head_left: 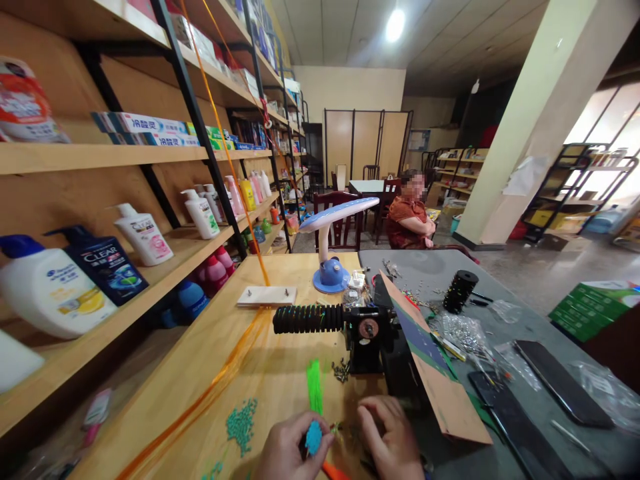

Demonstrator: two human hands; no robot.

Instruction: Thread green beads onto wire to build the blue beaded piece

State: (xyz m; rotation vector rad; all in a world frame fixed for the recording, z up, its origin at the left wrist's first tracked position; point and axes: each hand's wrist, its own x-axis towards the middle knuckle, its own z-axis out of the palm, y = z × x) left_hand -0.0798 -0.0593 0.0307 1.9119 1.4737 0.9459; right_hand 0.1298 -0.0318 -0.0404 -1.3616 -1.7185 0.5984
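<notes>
My left hand, at the bottom middle, is closed with a bright blue, rough-textured round piece between thumb and fingers. Only its blue face shows. Just beyond lies a bundle of neon green fibres on the wooden table. My right hand rests to the right, fingers curled and thumb near the forefinger; what it pinches, if anything, is hidden. Small dark and coloured bits lie between the hands. Left of my left hand is a scatter of tiny turquoise pieces. An orange strip shows below.
Ahead stands a black device with a ribbed roller. Behind it are a blue lamp and a white block beside orange threads. A cardboard strip leans at right. Stocked shelves line the left; a person sits beyond.
</notes>
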